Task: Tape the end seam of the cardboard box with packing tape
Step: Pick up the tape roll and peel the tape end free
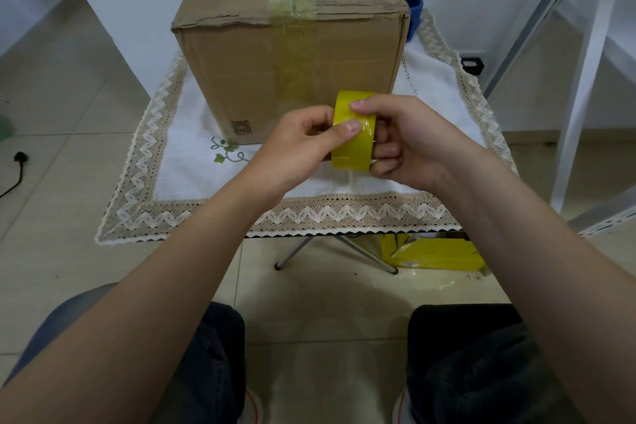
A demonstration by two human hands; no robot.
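Observation:
A brown cardboard box (241, 69) stands on a small table covered by a white lace-edged cloth (186, 162). A strip of yellowish tape runs along the box's top seam and down its near face. In front of the box I hold a yellow roll of packing tape (351, 144) on edge. My right hand (409, 144) grips the roll with fingers through its core and the thumb on top. My left hand (299, 148) pinches the roll's outer surface, its thumb pressed on the tape's loose end.
A blue object (413, 9) pokes out behind the box's right corner. Under the table lie yellow packages (437, 253) beside the folding legs. A black cable (17, 169) lies on the tiled floor at left. White frames (581, 86) stand at right. My knees are below.

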